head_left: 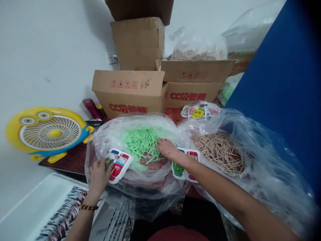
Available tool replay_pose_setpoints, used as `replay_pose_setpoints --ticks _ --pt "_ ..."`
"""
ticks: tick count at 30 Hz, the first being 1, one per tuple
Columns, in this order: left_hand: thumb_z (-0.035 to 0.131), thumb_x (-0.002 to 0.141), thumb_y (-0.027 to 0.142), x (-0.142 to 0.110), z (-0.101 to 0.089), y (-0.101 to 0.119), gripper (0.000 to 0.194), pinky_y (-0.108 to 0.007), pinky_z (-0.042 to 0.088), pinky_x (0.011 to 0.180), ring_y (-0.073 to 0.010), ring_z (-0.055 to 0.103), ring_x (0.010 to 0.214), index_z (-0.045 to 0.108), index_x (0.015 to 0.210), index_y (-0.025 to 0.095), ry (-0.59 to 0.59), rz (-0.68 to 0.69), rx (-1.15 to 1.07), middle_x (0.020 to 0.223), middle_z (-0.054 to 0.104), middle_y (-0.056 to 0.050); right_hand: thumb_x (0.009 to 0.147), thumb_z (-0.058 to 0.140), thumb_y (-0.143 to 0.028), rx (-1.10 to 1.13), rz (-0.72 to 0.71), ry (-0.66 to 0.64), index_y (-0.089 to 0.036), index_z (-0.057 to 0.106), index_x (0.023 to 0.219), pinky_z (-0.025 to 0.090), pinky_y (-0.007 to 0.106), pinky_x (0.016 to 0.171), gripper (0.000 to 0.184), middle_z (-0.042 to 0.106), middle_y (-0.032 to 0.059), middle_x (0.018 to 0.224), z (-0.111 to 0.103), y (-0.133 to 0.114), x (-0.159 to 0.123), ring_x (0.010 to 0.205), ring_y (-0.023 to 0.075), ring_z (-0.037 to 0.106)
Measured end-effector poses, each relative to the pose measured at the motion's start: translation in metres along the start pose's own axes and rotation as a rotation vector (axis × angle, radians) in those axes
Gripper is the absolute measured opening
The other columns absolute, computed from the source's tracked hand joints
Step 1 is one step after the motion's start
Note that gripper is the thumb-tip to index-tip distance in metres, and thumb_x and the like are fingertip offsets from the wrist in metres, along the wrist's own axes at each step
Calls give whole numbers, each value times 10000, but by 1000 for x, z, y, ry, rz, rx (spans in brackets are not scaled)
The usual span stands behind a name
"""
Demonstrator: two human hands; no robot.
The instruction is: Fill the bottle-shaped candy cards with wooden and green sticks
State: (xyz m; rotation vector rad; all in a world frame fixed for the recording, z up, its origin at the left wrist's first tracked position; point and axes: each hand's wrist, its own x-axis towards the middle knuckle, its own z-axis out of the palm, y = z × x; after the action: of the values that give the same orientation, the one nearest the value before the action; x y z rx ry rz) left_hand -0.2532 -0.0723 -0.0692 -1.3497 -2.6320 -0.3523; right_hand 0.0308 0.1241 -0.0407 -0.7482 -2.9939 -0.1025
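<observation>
My left hand [98, 174] has its thumb and fingers around the left edge of a flat packet [121, 167] printed with blue and red cola bottles. At the right edge of a heap of thin green sticks [141, 142] is my right hand [167, 149], fingertips curled together on the sticks. The heap lies in an opened clear plastic bag [100, 137]. Under my right forearm, partly covered, rests a second bottle-printed packet [178, 169] in green and red. Farther right, brown sticks [220, 150] fill another clear bag.
Open cardboard boxes [130, 90] stand behind the bags, with more boxes [137, 40] stacked above. A yellow fan [55, 134] is at left, above a white tray [37, 197] holding striped packets. More printed packets [199, 112] lie at the back. A blue panel [278, 90] borders the right.
</observation>
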Motion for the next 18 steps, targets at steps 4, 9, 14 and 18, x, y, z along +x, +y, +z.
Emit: replay_pose_setpoints --ticks 4,9,14,18 --pt "403 913 457 6 4 -3 458 -426 408 826 -336 508 1040 583 1227 177 -14 -5 -34 1191 558 -144 921 442 -152 -27 -100 -9 -185 642 1064 453 332 783 248 563 121 1065 6 9 17 1041 252 490" --pt "400 912 460 15 3 0 460 -426 408 826 -335 507 1026 608 1207 175 -17 48 -33 1151 578 -141 908 453 -120 -13 -195 -7 -170 653 1008 459 331 824 230 524 130 1138 14 18 35 1091 243 455" --pt "430 893 502 19 -2 8 488 -459 403 864 -346 493 1068 587 1238 193 -51 2 -62 1195 557 -142 878 479 -79 48 -239 4 -177 641 978 449 342 885 213 500 117 1187 24 23 44 1174 243 395" --pt "456 876 512 23 -3 12 500 -484 406 877 -357 483 1095 570 1248 199 -79 -13 -98 1218 538 -142 868 469 -56 130 -207 19 -161 622 967 452 328 869 210 516 121 1171 27 21 43 1180 241 390"
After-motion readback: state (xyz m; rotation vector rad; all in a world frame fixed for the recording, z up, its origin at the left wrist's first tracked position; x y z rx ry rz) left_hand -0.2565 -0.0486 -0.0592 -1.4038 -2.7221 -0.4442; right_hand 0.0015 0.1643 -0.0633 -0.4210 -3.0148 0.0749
